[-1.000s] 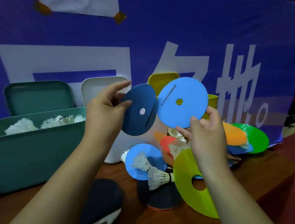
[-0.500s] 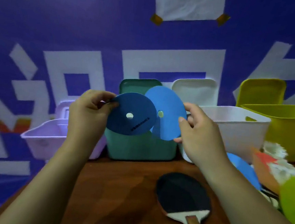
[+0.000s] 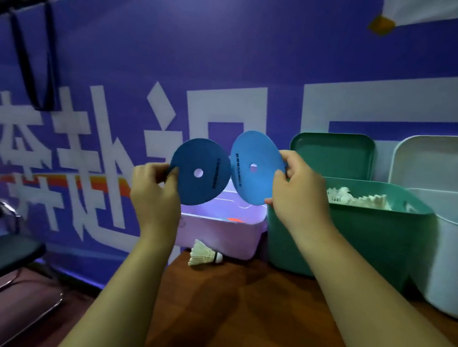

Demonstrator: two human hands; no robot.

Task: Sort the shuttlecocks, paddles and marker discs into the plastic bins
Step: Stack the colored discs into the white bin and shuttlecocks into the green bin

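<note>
Pinching the flat dark blue round marker disc (image 3: 196, 156) by its rim in the left hand (image 3: 154, 191) and the lighter blue round marker disc (image 3: 254, 184) likewise in the right hand (image 3: 298, 196), both upright, edges meeting, above the pale lilac plastic bin (image 3: 217, 233), presumably for dropping in together.

The banner (image 3: 232, 63) at the far side is displaying large white Chinese characters. "赴" is showing legibly at the left, while the others are being cropped or covered. The dark blue disc (image 3: 193, 153) and the light blue disc (image 3: 255, 148) are each carrying one line of black print beside the centre hole, too small to read.
</note>
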